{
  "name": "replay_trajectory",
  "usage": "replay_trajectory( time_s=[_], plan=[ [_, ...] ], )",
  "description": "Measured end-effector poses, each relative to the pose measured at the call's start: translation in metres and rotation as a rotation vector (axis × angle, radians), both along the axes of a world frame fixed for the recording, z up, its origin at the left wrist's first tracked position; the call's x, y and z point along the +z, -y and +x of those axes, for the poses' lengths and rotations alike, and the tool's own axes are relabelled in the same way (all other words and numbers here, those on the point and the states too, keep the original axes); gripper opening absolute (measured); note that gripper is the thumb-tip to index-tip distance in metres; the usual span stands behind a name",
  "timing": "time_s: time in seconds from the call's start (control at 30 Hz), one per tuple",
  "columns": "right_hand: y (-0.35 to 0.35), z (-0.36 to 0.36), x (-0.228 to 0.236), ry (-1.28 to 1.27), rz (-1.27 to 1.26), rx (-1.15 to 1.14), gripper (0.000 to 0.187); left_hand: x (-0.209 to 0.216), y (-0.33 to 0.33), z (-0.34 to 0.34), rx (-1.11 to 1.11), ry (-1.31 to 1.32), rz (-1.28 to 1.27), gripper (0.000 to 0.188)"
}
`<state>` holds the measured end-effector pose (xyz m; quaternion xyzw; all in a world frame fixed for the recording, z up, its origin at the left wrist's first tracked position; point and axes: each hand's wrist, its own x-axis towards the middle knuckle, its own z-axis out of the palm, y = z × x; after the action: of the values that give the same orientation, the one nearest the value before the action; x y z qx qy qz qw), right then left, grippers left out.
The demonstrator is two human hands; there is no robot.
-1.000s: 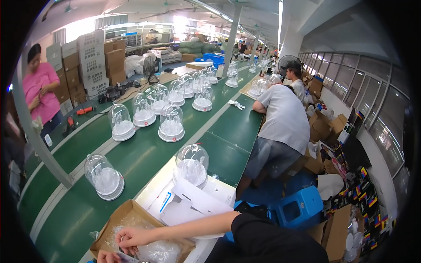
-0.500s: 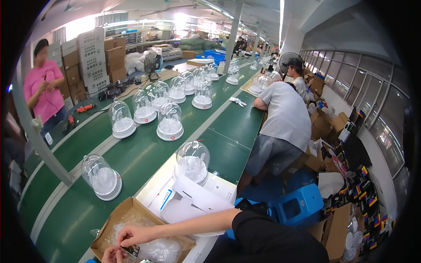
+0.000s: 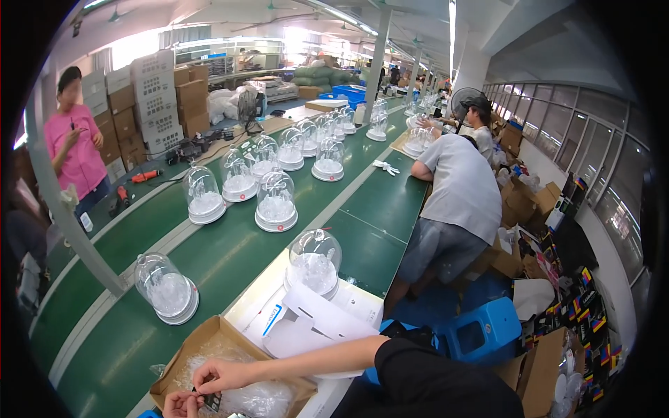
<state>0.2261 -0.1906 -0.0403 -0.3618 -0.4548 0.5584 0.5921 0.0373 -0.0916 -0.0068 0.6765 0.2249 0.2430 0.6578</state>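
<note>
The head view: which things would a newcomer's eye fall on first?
Clear domes on white bases probably come first, spread along the green table across the middle. At the lower left, the right hand and left hand pinch a small dark piece at an open cardboard box. A person in pink stands out at the far left.

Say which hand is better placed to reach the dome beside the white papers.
Probably the right hand: nearer the dome; the left hand sits farther back, by the picture's lower edge. Both are at a dark item.
</note>
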Motion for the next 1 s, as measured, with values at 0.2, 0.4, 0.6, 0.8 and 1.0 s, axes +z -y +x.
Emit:
replay_trajectory(
  time_s=[0.2, 0.4, 0.6, 0.8, 1.0],
  plan=[
    [0.006, -0.003, 0.007, 0.220, 0.262, -0.154, 0.009, 0.013, 0.015, 0.003, 0.004, -0.027, 0.086, 0.016],
    [0.015, 0.001, 0.010, 0.045, 0.074, -0.133, 0.007, 0.015, 0.023, 0.009, 0.009, -0.031, 0.114, 0.017],
    [0.020, -0.004, 0.018, 0.138, 0.088, -0.148, 0.008, 0.014, 0.021, 0.004, 0.041, -0.120, 0.181, 0.025],
    [0.017, 0.013, 0.006, -0.062, 0.071, -0.179, 0.013, 0.011, 0.027, 0.020, -0.021, 0.155, -0.030, 0.027],
    [0.021, 0.009, 0.003, 0.024, 0.047, -0.120, 0.009, 0.007, 0.024, 0.013, 0.037, 0.043, -0.029, 0.023]
  ],
)
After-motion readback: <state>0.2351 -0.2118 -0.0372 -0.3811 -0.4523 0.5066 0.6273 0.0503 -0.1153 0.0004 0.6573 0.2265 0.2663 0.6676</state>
